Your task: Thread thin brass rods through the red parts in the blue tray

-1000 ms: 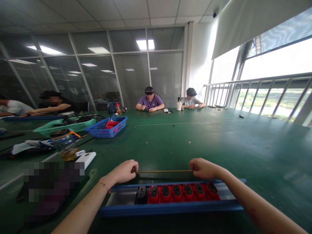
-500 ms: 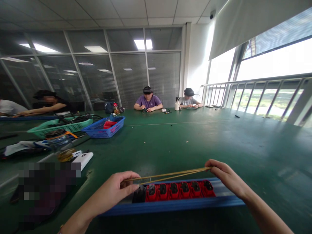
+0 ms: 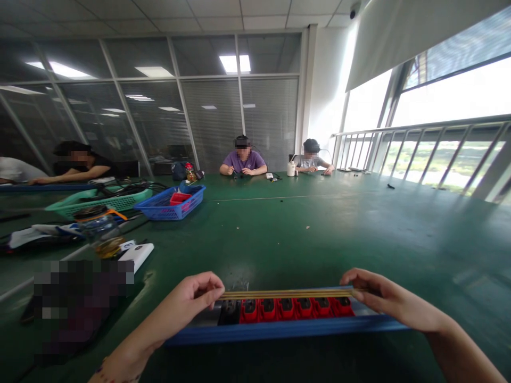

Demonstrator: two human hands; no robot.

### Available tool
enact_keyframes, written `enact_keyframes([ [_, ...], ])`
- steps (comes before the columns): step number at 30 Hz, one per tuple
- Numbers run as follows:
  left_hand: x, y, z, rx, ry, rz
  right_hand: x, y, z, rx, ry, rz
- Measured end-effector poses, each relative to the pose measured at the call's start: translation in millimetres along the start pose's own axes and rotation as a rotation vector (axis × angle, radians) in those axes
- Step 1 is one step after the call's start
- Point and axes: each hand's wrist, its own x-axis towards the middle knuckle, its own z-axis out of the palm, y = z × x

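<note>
Tautly, the left hand [image 3: 191, 295] and right hand [image 3: 385, 298] — each grip pinched at an end — hold a yellow band [image 3: 287, 293].

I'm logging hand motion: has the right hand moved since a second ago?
Yes, to the right. Judged against the row of red blocks, the right hand has shifted outward; its fingertips are now near the row's right end.
</note>
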Motion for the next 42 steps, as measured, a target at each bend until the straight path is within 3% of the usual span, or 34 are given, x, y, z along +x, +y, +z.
enact_keyframes([
  [7,8.2,-9.6,8.7,0.012,-0.073,0.007,10.9,13.5,4.3,-0.146,0.015,0.046],
  [13,7.2,-9.0,9.7,-0.018,-0.106,0.002,10.0,16.0,5.6,-0.088,-0.033,0.096],
  [19,7.5,-8.9,10.9,-0.056,-0.118,0.025,13.2,20.3,5.0,-0.229,0.089,0.078],
  [26,7.4,-9.3,11.3,-0.053,-0.096,0.008,17.0,22.3,4.2,-0.315,0.116,0.048],
  [29,7.1,-11.9,11.8,-0.077,-0.101,-0.005,18.9,21.6,2.4,-0.24,0.222,0.019],
  [34,6.1,-13.1,11.3,-0.102,-0.109,-0.043,18.0,34.8,-13.3,-0.013,0.601,0.002],
  [36,5.1,-12.3,8.6,-0.098,-0.106,-0.061,17.7,40.8,-22.6,0.066,0.695,0.01],
  [42,1.9,-14.4,-6.9,0.06,-0.082,-0.035,40.2,43.3,-30.3,-0.045,0.646,0.03],
])
